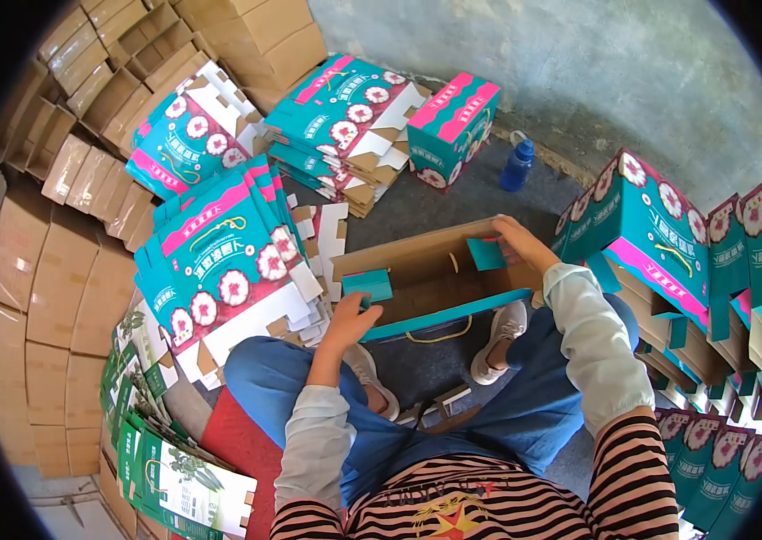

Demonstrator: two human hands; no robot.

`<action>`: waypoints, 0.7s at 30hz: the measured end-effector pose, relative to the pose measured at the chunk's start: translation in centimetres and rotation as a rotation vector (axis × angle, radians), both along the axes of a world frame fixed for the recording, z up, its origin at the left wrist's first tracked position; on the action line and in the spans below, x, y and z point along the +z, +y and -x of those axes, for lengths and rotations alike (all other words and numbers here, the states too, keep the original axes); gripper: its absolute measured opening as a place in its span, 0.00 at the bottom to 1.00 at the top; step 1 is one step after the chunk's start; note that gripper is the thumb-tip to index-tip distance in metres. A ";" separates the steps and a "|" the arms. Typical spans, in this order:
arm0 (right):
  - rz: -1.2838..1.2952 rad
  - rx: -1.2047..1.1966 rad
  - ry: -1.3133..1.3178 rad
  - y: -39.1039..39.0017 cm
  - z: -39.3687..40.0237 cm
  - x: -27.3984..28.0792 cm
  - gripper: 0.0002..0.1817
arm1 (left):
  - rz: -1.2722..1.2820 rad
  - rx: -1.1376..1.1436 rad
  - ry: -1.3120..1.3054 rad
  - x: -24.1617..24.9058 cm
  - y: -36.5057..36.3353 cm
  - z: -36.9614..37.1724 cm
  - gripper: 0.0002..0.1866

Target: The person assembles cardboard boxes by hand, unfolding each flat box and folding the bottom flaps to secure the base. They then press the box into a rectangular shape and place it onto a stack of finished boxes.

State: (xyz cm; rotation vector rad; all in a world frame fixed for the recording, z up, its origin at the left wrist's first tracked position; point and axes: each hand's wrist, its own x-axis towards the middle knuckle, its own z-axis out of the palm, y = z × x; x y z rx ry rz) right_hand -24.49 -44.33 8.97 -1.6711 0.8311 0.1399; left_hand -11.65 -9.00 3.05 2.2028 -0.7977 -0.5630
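Observation:
An open cardboard gift box (430,317), teal outside and plain brown within, stands between my lower legs. Two short teal flaps fold inward at its ends, the left flap (368,285) and the right flap (486,254). A yellow cord handle (439,337) hangs on the side nearest me. My left hand (351,322) grips the left end, with thumb and fingers at the flap. At the far right corner, my right hand (525,245) holds the end wall, its fingers bent over the edge. Part of each grip is hidden by the cardboard.
Flat teal cartons (219,252) lie stacked at the left, with another stack (336,117) behind. A closed box (455,126) and a blue bottle (517,166) stand near the wall. Assembled boxes (660,216) crowd the right. Green cartons (183,477) lie at lower left.

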 end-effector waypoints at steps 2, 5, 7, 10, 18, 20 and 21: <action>0.010 0.056 -0.020 -0.2 0.2 0.1 0.35 | 0.029 0.039 0.077 0.0 0.0 0.0 0.27; -0.024 0.120 0.020 0.2 0.9 1.4 0.44 | 0.055 0.052 0.145 1.0 0.0 0.7 0.26; -0.043 0.104 0.067 -0.4 1.4 1.6 0.48 | 0.030 0.056 0.180 1.1 -0.1 0.5 0.25; -0.018 0.133 0.115 -0.4 0.3 0.3 0.49 | 0.058 0.071 0.074 0.8 0.4 0.8 0.24; 0.220 0.324 0.087 -1.7 0.6 -1.6 0.42 | -0.043 0.334 0.058 3.9 0.7 2.3 0.25; 0.322 0.406 0.080 -1.5 0.2 -1.5 0.39 | -0.002 0.322 -0.022 2.1 1.8 1.7 0.30; 0.373 0.448 0.075 -1.7 0.0 -1.8 0.37 | 0.017 0.308 -0.043 1.8 2.1 1.5 0.31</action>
